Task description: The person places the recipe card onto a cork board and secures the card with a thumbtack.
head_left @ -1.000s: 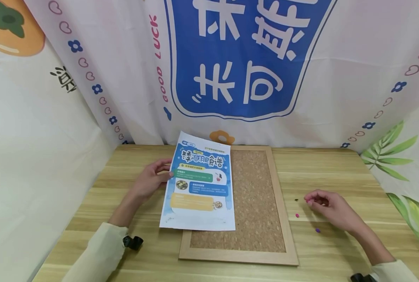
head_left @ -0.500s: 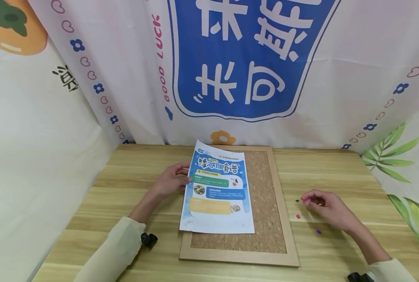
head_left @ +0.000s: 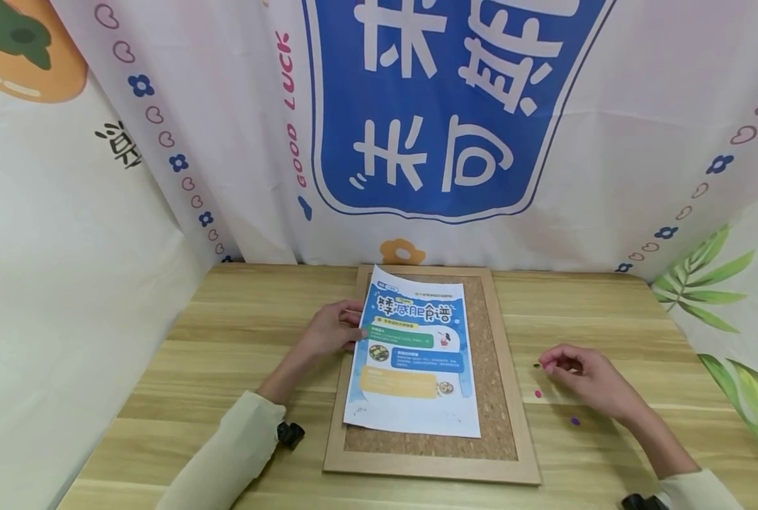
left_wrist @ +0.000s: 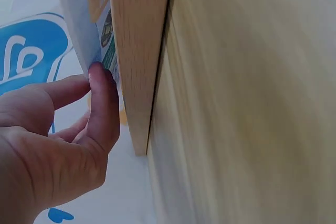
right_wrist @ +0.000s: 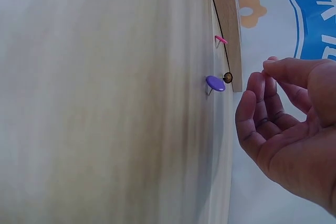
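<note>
My left hand point(head_left: 337, 327) pinches the left edge of a printed poster sheet point(head_left: 411, 414) between thumb and fingers. The sheet lies over a wood-framed cork board point(head_left: 496, 397), its top left corner curling up; cork shows along the right and bottom. In the left wrist view the paper point(left_wrist: 79, 24) bends beside the frame point(left_wrist: 139, 51). Right of the board, my right hand point(head_left: 592, 375) pinches a small pink thumbtack, mostly hidden by the fingertips. Near it on the table are a pink thumbtack point(head_left: 538, 394), a purple one point(right_wrist: 215, 83) and a dark, brassy one point(right_wrist: 228, 77).
The wood-grain table point(head_left: 245, 312) extends on both sides of the board. A printed cloth point(head_left: 258, 142) hangs right behind the table's back edge, with more cloth at the left and right sides.
My left hand has carried the poster rightward and slightly toward me, so it now lies within the board's frame. My right hand has shifted slightly left, still pinching the pink thumbtack.
</note>
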{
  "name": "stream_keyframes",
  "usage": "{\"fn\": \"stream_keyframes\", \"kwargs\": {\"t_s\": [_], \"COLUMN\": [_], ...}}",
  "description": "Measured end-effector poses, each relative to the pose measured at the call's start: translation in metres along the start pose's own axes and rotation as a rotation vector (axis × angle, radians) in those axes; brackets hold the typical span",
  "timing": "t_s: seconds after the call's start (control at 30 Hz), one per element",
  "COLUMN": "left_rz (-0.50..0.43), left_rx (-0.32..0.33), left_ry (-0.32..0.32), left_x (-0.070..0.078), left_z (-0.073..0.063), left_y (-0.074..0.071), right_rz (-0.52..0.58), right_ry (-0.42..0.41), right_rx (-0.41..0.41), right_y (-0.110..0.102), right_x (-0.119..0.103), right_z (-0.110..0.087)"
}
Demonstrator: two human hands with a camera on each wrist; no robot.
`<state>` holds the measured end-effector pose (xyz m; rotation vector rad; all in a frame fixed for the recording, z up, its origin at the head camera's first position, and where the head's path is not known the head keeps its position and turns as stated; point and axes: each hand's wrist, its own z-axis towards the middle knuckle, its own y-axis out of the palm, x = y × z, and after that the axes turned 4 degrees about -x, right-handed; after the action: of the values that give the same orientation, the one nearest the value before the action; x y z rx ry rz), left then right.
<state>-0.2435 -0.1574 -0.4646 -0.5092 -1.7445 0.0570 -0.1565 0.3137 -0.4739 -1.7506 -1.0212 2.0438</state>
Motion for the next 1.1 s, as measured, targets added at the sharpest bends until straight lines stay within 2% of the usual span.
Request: {"fn": "stream_keyframes", "kwargs": {"t_s": [0.23,0.6,0.83,1.1], "left_rz": [0.021,0.068,0.025,0.062], "left_rx": [-0.014,-0.053,-0.051,-0.030], "left_ry": [0.005,-0.021,-0.057,-0.011], "left_x": [0.004,0.005,0.005,0.009], "left_z": [0.000,0.000,0.000,-0.003], "left_y": [0.010,0.018,0.018,0.018], "right_rz": [0.000,0.037,0.024,0.022], "right_ry": [0.001,0.013,0.025,0.009], "right_rx": [-0.006,-0.024,-0.043,-0.051], "right_y": [0.002,0.007,0.011,0.015], "right_x": [-0.001,-0.006,-0.009,-0.015], "right_z": [0.002,0.006,0.011,0.025]}}
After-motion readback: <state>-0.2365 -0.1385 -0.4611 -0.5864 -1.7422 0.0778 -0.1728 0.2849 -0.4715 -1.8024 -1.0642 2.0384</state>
